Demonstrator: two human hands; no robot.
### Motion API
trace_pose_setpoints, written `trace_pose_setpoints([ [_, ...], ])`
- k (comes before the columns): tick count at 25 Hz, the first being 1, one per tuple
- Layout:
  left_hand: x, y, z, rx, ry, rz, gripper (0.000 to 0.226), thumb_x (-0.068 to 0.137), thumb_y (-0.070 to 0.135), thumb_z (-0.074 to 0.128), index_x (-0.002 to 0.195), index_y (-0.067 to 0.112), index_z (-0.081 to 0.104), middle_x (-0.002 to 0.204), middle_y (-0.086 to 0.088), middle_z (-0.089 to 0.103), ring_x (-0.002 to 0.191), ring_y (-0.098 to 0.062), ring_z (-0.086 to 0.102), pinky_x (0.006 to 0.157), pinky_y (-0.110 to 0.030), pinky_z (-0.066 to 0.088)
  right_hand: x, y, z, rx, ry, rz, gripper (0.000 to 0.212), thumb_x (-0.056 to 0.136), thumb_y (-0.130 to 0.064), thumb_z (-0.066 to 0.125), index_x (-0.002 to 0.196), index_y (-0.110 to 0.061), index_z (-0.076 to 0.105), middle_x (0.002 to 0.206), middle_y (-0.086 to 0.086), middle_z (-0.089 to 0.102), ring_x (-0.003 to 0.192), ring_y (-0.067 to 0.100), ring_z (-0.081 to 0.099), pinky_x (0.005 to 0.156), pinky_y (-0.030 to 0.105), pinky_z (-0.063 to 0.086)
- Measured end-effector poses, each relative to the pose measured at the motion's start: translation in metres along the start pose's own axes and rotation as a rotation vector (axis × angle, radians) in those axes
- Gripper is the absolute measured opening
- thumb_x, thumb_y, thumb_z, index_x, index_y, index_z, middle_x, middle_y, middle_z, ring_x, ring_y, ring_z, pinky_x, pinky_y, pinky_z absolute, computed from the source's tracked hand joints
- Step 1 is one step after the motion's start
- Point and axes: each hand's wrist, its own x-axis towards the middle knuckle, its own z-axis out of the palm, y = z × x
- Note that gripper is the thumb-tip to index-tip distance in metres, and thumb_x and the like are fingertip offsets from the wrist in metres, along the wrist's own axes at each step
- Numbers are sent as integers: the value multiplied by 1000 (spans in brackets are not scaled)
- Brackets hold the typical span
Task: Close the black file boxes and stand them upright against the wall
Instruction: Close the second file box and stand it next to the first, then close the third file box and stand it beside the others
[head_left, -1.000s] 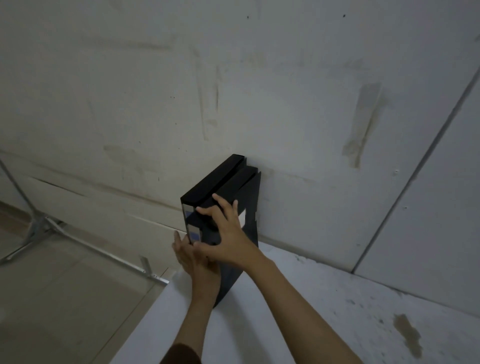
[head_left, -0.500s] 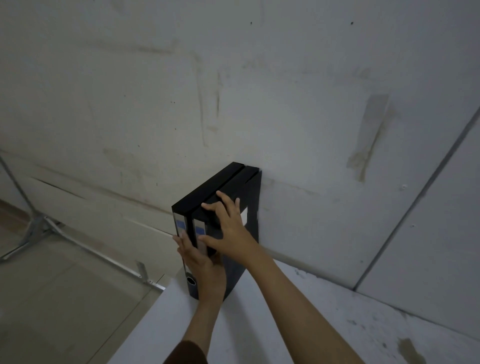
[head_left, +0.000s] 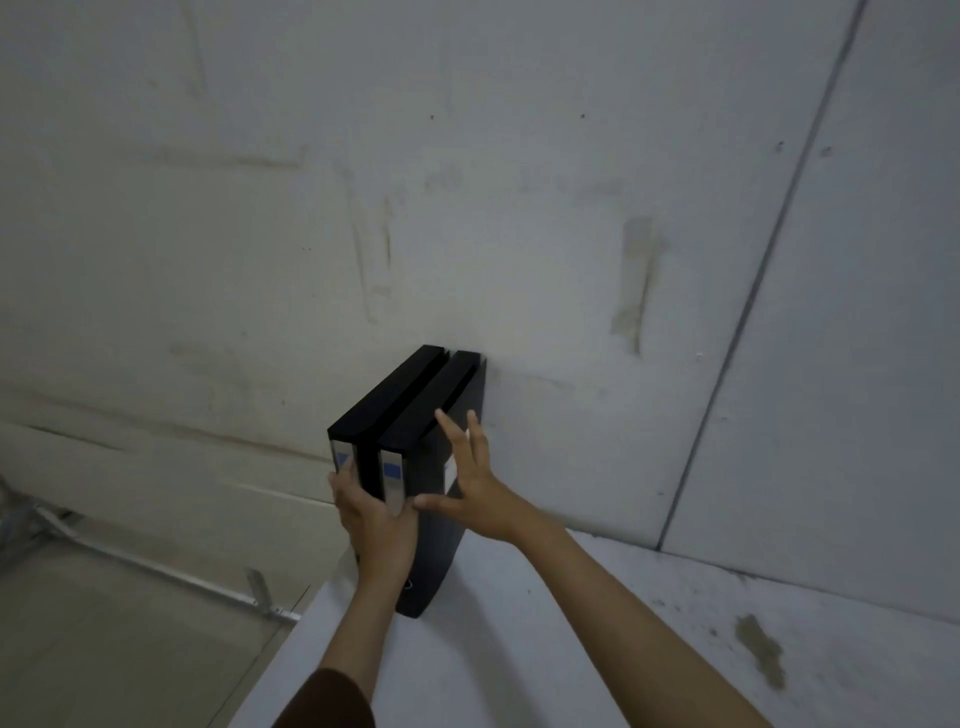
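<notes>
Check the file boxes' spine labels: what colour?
Spine labels are silver-grey with a blue patch each, per head view.

White tabletop (head_left: 571, 649), surface speckled with dark marks; one brownish stain (head_left: 759, 647) near its right end. Left of the tabletop and lower, a beige floor (head_left: 104, 665) carries a metal stand leg (head_left: 156, 569).
</notes>
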Motion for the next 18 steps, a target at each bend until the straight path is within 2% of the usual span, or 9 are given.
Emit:
trace_pose_setpoints([
  [4, -27, 40, 3, -45, 87, 81, 80, 72, -8, 64, 138, 11, 23, 148, -21, 22, 136, -35, 27, 110, -53, 33, -44, -2, -32, -79, -2, 29, 83, 85, -31, 61, 143, -40, 2, 152, 4, -29, 144, 25, 0, 114, 42, 17],
  [6, -54, 63, 11, -121, 102, 128, 70, 75, -11, 58, 135, 7, 27, 144, -21, 26, 134, -33, 29, 110, -48, 33, -71, 0, -51, -104, 30, 39, 74, 88, -31, 58, 143, -36, 9, 155, 5, -20, 143, 25, 7, 113, 37, 18],
  [9, -100, 92, 33, -230, 36, 183, 55, 77, -12, 49, 126, 8, 36, 138, -18, 33, 128, -31, 32, 104, -43, 36, -121, 10, -84, -129, 98, 74, 51, 91, -29, 52, 137, -26, 31, 155, 5, 1, 141, 20, 17, 108, 27, 19],
  [13, -173, 113, 83, -252, -277, 196, 36, 82, -7, 43, 112, 12, 48, 121, -7, 49, 121, -25, 40, 98, -33, 35, -214, 38, -134, -184, 196, 185, 31, 93, -28, 47, 123, -19, 51, 144, 6, 35, 129, 20, 39, 108, 33, 32],
  [16, -242, 128, 122, -255, -536, 204, 32, 83, -11, 39, 99, 12, 53, 103, -2, 57, 108, -21, 50, 92, -28, 39, -297, 64, -168, -200, 276, 272, 25, 93, -28, 46, 115, -20, 56, 132, 5, 48, 118, 20, 49, 103, 35, 41],
  [18, -292, 134, 143, -249, -720, 191, 31, 85, -11, 38, 91, 14, 54, 94, 1, 59, 98, -18, 55, 84, -19, 43, -354, 77, -186, -191, 327, 340, 22, 93, -28, 47, 111, -22, 59, 127, 4, 54, 113, 19, 54, 99, 36, 45],
])
